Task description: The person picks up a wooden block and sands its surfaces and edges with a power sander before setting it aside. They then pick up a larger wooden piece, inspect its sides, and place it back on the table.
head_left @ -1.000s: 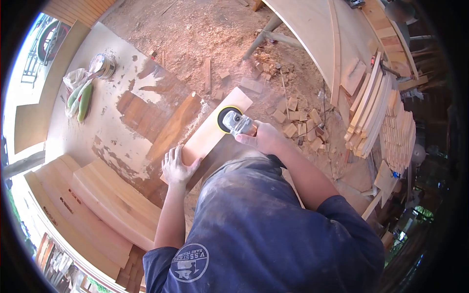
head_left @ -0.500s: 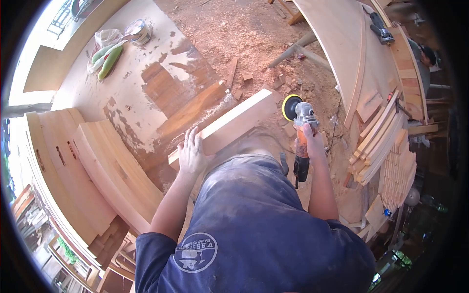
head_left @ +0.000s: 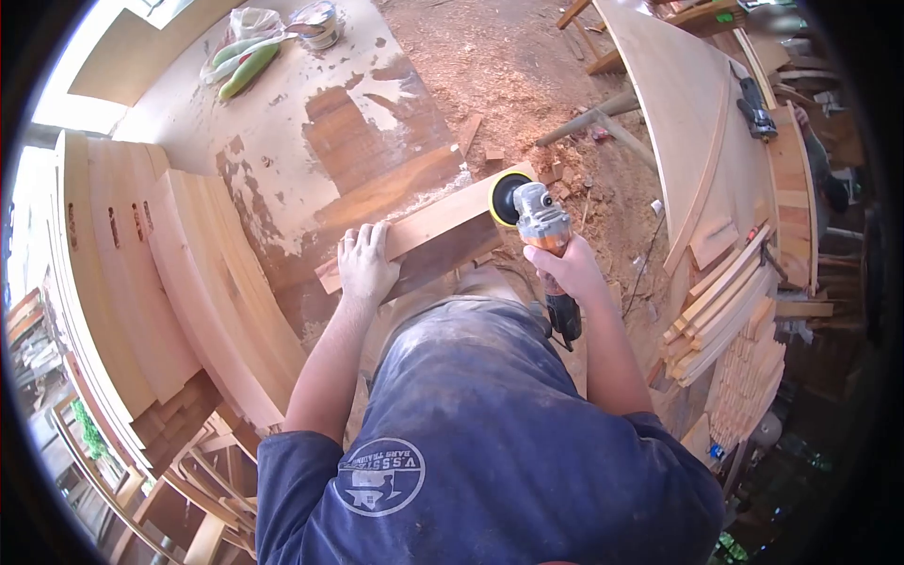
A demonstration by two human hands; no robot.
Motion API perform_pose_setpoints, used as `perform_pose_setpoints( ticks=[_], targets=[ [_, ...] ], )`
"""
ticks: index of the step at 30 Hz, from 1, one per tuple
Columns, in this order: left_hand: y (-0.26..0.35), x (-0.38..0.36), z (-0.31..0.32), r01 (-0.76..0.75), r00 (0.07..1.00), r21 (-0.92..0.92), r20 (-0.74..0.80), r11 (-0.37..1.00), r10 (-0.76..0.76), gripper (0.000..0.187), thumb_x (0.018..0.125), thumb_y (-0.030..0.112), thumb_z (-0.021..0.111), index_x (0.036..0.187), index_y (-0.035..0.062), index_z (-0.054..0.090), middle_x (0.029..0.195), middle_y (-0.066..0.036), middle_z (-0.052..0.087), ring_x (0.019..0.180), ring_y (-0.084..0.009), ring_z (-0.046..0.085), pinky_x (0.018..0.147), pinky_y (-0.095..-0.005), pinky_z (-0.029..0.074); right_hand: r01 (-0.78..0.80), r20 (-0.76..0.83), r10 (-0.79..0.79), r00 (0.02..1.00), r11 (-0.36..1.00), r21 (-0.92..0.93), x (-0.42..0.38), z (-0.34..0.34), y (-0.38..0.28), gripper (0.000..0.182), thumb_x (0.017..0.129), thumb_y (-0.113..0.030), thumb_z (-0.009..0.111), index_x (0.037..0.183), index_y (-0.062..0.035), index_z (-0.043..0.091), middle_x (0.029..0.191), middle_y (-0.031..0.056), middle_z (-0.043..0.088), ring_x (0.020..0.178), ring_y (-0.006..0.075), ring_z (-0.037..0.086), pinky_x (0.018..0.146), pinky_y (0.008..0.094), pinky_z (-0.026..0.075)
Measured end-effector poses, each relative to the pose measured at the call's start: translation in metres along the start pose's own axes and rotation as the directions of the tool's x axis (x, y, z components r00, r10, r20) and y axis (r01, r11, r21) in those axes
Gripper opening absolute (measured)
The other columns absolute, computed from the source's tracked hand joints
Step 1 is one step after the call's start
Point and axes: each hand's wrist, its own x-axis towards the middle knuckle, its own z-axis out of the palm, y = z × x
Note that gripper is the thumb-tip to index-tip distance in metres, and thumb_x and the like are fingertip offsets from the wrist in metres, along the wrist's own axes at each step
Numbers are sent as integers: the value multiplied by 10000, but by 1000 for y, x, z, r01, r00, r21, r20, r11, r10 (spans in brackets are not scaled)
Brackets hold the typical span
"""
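Observation:
A long pale wooden beam (head_left: 443, 214) lies at a slant along the near edge of the patchy worktable. My left hand (head_left: 367, 264) rests on its left part, fingers over the top face and holding it. My right hand (head_left: 570, 270) is wrapped round the body of an angle grinder (head_left: 543, 215) with a grey head and orange body. The grinder's round, yellow-rimmed pad (head_left: 507, 198) is at the beam's right end; whether it touches the wood is hard to tell.
The worktable (head_left: 282, 141) bears green vegetables (head_left: 250, 72) and a tub (head_left: 315, 26). Curved planks (head_left: 212, 292) stand at left. At right are a curved panel (head_left: 673, 113), stacked strips (head_left: 720, 301), another power tool (head_left: 755, 110) and a person (head_left: 827, 179) partly in shadow.
The grinder in my right hand has moved left to the beam's right end, its pad turned toward the wood. My left hand stays on the beam, which now shows more of its near side.

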Motion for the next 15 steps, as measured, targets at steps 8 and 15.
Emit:
perform_pose_setpoints(
  ticks=[8, 15],
  targets=[
    [-100, -50, -36, 345, 930, -156, 191, 925, -315, 646, 704, 275, 943, 1303, 188, 716, 1421, -28, 714, 1353, -274, 631, 1151, -494, 495, 66, 113, -32, 993, 950, -307, 39, 39, -13, 464, 978, -443, 817, 1153, -26, 719, 840, 11, 677, 660, 91, 611, 604, 290, 498],
    [-129, -84, 23, 323, 936, -332, -23, 886, -350, 838, 709, 290, 969, 1492, 270, 674, 1631, 22, 598, 1421, -275, 564, 1229, -445, 440, 80, 366, 92, 926, 900, -429, 35, 99, -59, 681, 967, -546, 794, 1320, 28, 698, 1156, 140, 790, 1093, 229, 740, 1009, 381, 548]
  ],
)
